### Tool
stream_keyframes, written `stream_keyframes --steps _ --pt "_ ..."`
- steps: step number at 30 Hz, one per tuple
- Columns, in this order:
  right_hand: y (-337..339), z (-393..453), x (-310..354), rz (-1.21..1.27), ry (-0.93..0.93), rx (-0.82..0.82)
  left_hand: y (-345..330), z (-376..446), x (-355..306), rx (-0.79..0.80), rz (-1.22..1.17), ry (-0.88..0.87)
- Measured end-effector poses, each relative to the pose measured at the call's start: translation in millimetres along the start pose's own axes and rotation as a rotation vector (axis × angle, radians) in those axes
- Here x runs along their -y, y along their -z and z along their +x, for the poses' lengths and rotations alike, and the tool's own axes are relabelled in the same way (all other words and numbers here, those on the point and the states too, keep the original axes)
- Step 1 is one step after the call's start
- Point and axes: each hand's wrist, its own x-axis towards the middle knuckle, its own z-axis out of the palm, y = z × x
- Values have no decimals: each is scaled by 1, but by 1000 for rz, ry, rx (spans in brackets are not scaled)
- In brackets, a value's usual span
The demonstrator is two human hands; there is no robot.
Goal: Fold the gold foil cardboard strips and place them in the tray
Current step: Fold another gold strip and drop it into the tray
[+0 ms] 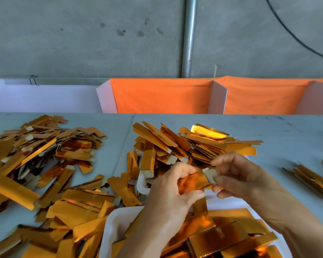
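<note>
While both hands hold one strip, this is how things lie, left to right.

Left pile: a big heap of gold strips (45, 164) lies flat on the grey table (287, 138) — not in the way.

Left hand: the left hand (173, 194) pinches the gold end of the strip in hand (196, 180), fingers curled round it.

Right hand: the right hand (237, 175) pinches the grey tab end, fingers curled.

Good fold: I think it helps to press right on the crease line — and keep the edges lined up.

Tray: the white tray (110, 226) sits just under the hands, with folded gold pieces already in it.

Back pile: more strips (190, 144) lie just behind the hands.

Far right: a few strips (311, 179) lie apart.

Watch out: loose strips touch the tray's left rim and could slip in.
</note>
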Motion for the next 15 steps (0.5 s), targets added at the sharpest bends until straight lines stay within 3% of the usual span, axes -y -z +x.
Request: stream_keyframes --steps 4,15 --pt "0 1 -2 -12 -48 33 0 0 1 69 25 0" --pt "13 2 -8 296 -93 196 7 -2 -2 165 -67 -56"
